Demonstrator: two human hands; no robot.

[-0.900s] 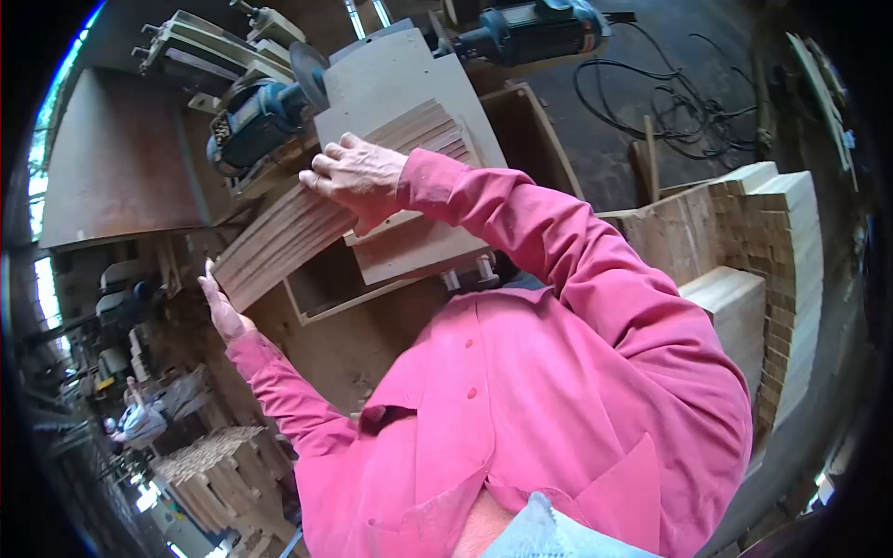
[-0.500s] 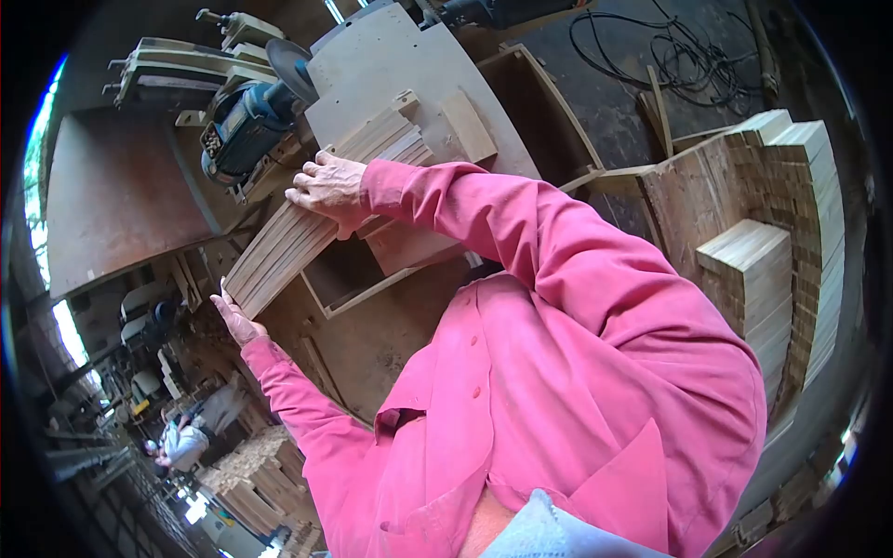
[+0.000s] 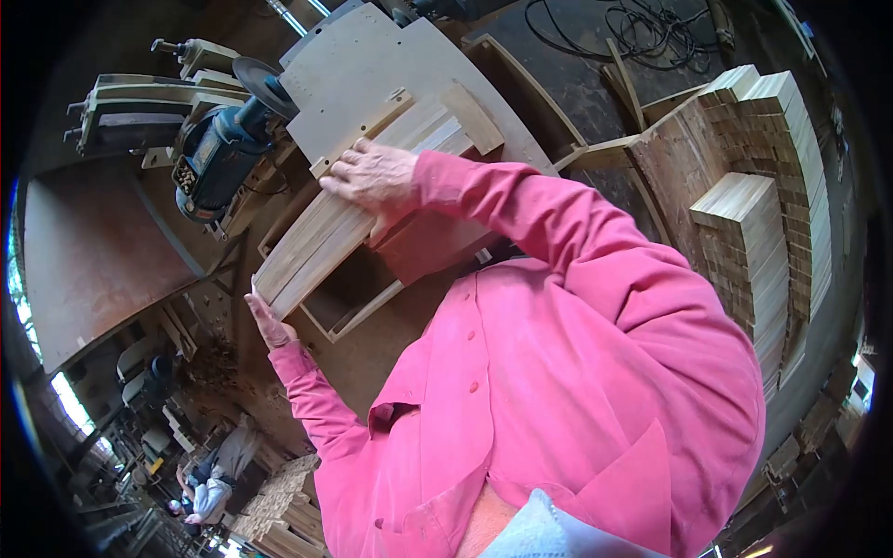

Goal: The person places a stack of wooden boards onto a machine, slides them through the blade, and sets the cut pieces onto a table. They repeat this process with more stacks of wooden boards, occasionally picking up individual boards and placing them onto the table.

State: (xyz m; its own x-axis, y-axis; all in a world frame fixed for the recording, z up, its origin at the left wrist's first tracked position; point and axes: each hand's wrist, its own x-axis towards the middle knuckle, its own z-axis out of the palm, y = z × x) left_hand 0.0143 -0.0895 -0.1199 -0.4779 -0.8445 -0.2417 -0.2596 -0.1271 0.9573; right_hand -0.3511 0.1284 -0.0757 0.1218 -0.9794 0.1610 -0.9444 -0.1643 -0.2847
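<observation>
A bundle of long wooden strips lies slanting across the pale machine table, its near part sticking out past the table edge. My right hand is closed over the middle of the bundle, fingers at the far side and thumb at the near side. At the lower left end, my left hand lies flat against the strips with its fingers stretched out. The bundle's upper end is beside a wooden block. A narrow wooden fence runs along its far side.
A blue motor with a disc stands left of the table. Stacked wooden pieces are at the right. An open box is below the bundle. Black cable lies on the floor. A person is at the lower left.
The bundle has slid further along the table, its upper end now close beside the block. Both hands have moved with it toward the right. The camera view has shifted slightly.
</observation>
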